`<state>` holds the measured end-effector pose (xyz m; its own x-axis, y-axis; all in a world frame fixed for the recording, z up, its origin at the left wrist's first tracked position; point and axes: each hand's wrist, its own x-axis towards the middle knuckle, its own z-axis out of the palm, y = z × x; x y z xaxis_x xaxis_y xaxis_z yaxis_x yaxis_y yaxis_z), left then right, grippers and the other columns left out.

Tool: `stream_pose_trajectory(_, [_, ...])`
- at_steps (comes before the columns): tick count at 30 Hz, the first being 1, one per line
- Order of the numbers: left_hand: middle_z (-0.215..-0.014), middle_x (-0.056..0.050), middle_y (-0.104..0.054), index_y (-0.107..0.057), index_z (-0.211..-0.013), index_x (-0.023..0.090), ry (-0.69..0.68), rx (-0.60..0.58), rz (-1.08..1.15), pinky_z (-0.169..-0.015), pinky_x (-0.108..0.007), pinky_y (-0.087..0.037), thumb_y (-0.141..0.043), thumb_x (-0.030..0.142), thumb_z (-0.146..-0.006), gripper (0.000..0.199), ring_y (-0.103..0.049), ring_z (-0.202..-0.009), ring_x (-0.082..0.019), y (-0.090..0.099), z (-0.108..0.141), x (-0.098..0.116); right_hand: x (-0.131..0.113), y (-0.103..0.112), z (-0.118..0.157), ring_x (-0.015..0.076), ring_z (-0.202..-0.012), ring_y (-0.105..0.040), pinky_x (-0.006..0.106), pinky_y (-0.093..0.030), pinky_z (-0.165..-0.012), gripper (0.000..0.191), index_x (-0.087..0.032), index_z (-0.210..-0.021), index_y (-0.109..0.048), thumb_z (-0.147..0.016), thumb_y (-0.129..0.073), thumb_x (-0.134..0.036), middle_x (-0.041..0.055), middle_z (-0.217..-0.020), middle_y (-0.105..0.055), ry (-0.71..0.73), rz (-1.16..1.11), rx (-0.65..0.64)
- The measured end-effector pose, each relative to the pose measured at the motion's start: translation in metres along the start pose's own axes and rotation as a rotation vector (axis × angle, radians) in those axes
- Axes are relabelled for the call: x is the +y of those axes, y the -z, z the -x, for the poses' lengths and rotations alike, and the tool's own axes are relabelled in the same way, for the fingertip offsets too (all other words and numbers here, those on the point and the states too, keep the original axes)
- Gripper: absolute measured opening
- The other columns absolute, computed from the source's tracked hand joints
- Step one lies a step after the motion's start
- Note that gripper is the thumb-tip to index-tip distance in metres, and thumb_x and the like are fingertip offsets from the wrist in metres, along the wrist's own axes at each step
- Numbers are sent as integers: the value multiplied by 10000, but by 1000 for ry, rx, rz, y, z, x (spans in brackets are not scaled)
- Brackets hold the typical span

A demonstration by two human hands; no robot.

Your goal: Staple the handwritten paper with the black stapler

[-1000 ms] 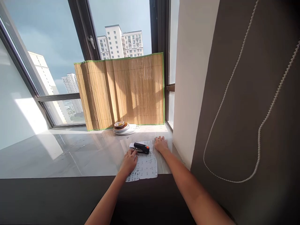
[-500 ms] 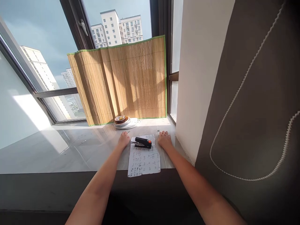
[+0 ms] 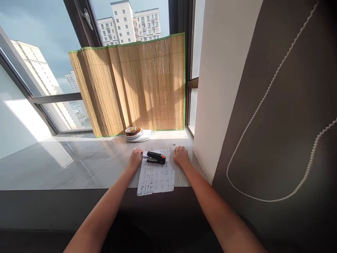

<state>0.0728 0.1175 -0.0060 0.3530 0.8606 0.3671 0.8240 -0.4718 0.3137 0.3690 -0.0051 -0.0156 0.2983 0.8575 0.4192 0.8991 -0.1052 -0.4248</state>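
A black stapler (image 3: 157,157) with an orange-red spot at its right end lies on a sheet of paper (image 3: 160,182) covered in handwriting. The paper's near edge hangs over the front of the sill. My left hand (image 3: 135,158) rests just left of the paper's upper corner, close to the stapler's left end, with its fingers curled in. On the paper's other side, my right hand (image 3: 181,155) rests on the sill, its fingers also folded. A small dark piece (image 3: 174,144) lies just beyond it. Nothing shows in either hand.
Stacked plates (image 3: 134,136) stand at the back of the pale sill (image 3: 105,165). Behind them a bamboo mat (image 3: 137,88) with green edging leans against the window. To the right are a wall corner (image 3: 221,88) and a hanging bead chain (image 3: 246,129).
The view has shifted slightly, so everything sits a little further left and higher. My left hand has drawn slightly closer to me beside the paper. The stapler and paper stay put.
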Motion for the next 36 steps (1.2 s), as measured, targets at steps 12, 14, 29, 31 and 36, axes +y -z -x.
stream_pose_trajectory(12, [-991,-84,-682,-629,-1088,199,-120,175,197,-799,-315,-485,-402,155,-992,250,-648,-903,-221,21,52,24,-56,-1,13,205,-996,-598,316,-475,-868,229,-229,-1128,-664,-991,-517,-338,56,-1112,-694,298,-427,3])
stream_pose_trajectory(14, [-1025,-94,-694,-645,-1054,195,-176,167,237,-836,-326,-494,-449,184,-990,206,-657,-952,-232,20,52,25,-58,-4,17,217,-1047,-587,331,-472,-895,301,-231,-1206,-639,-925,-645,-339,65,-1158,-678,427,-495,-71])
stream_pose_trajectory(29, [-1151,-81,-724,-695,-999,218,-264,30,220,-1011,-402,-433,-604,138,-912,149,-589,-1132,-274,18,46,19,-58,-4,24,210,-921,-619,314,-454,-850,383,-223,-1234,-634,-864,-732,-218,56,-1030,-687,449,-423,-154])
stream_pose_trajectory(31, [-1125,-75,-728,-699,-998,223,-255,14,219,-1005,-409,-433,-594,144,-913,156,-594,-1115,-274,16,43,19,-58,-3,24,209,-910,-617,311,-453,-840,379,-222,-1227,-639,-860,-736,-219,54,-1016,-680,447,-422,-156])
stream_pose_trajectory(36, [-1076,-71,-737,-711,-982,223,-226,-1,234,-999,-420,-447,-581,162,-905,163,-616,-1081,-270,12,37,14,-58,-2,24,200,-890,-609,307,-454,-822,388,-216,-1231,-637,-855,-737,-210,57,-1017,-676,434,-441,-169])
